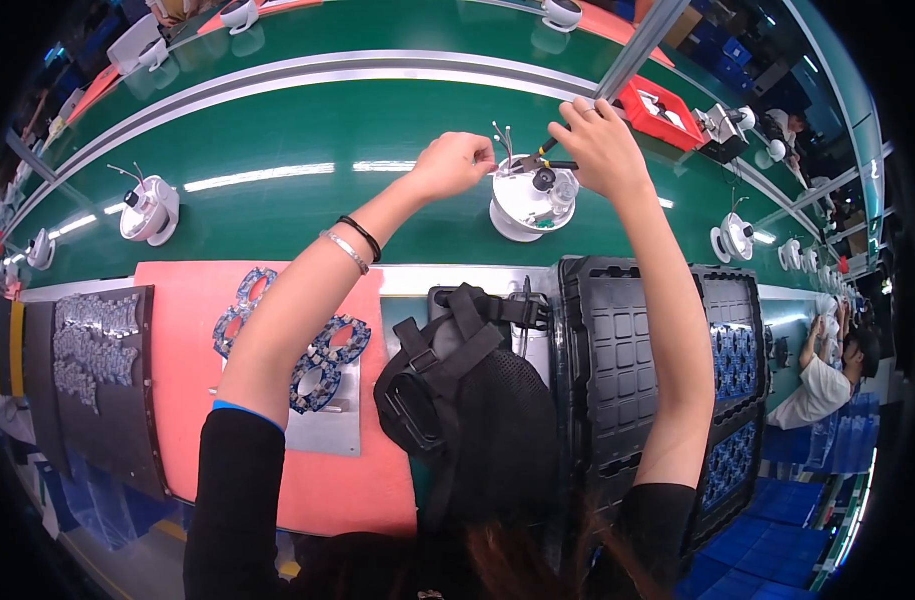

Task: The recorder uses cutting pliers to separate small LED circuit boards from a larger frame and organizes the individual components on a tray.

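Observation:
A white, round camera-like unit (522,217) stands on the green conveyor belt in front of me, its open top showing a small black round part and thin wires sticking up. My right hand (599,150) is wrapped round the handles of pliers (543,152) with black and yellow grips, and their jaws reach over the unit's top. At the unit's left rim, my left hand (459,163) is closed in a pinch; what its fingertips hold, if anything, is too small to make out.
More white units (149,212) stand along the belt on both sides. A red bin (661,115) is at the far right by a metal post. Nearer me lie a pink mat (192,400) with blue circuit boards, a black bag (497,420) and black trays (617,350).

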The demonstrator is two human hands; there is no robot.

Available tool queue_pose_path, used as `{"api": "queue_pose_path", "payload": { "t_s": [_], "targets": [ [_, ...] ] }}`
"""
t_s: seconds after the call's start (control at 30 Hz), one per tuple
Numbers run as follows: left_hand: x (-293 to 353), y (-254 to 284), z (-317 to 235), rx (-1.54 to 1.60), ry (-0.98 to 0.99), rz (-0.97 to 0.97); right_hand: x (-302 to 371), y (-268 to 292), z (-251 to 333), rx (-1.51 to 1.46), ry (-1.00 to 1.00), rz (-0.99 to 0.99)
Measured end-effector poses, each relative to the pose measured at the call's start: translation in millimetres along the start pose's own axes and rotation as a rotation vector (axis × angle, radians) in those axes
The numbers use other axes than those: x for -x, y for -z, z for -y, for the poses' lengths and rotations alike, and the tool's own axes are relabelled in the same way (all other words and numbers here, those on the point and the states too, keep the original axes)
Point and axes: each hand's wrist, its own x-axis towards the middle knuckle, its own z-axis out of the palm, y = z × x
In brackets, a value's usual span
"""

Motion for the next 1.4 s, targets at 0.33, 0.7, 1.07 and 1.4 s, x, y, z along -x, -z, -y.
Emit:
{"api": "queue_pose_path", "payload": {
  "t_s": [0.33,0.7,1.07,1.4],
  "targets": [
    [-13.2,-20.4,-8.5,0.0,-0.018,-0.003,18.7,-4.9,-8.3,-0.024,-0.025,0.034],
    [-23.1,-43.4,-19.7,0.046,-0.028,0.005,31.9,-12.5,-20.4,0.019,-0.002,0.045],
    [-37.6,-63.2,-29.7,0.087,-0.034,0.01,51.5,-19.5,-38.0,-0.005,-0.028,0.02],
    [-46.9,-76.9,-39.8,0.093,-0.042,0.01,56.3,-23.9,-47.1,0.07,0.058,0.004]
  ]
}}
